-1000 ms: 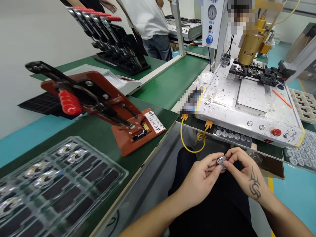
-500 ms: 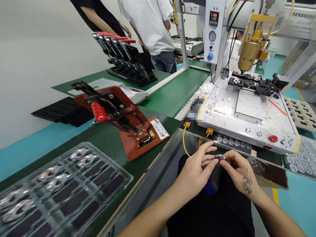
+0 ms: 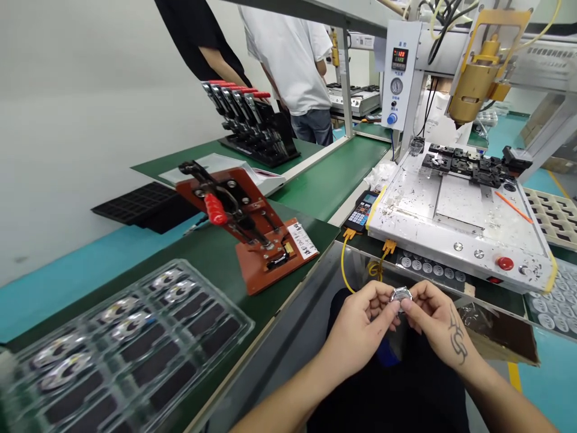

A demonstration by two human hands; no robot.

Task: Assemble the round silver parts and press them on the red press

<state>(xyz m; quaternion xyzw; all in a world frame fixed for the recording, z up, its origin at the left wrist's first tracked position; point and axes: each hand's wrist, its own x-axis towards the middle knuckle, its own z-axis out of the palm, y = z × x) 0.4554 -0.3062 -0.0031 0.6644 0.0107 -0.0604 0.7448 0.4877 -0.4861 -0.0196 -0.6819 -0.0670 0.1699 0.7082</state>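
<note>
Over my lap I hold a small shiny silver watch case (image 3: 401, 293) between both hands. My left hand (image 3: 358, 328) pinches its left side with thumb and curled fingers. On the other side, my right hand (image 3: 436, 316) grips the edge between thumb and index finger. The fingertips cover part of the case. To the left, a clear plastic tray (image 3: 247, 326) carries several similar silver pieces (image 3: 131, 326) in its pockets, beside dark pockets. Behind the tray, a brown toggle-clamp fixture (image 3: 253, 273) with a red handle stands on the green bench.
At right stands a white dispensing machine (image 3: 406, 231) with a gold nozzle head (image 3: 471, 99) and black fixtures (image 3: 471, 163). A keypad controller (image 3: 359, 211) with yellow cables sits beside it. Several red-handled clamps (image 3: 255, 126) are further back. Two people (image 3: 288, 57) stand behind.
My left fingers, spread before, have curled in around the silver case. The case is tilted so more of its face shows. The whole view has shifted slightly, with things appearing further right.
</note>
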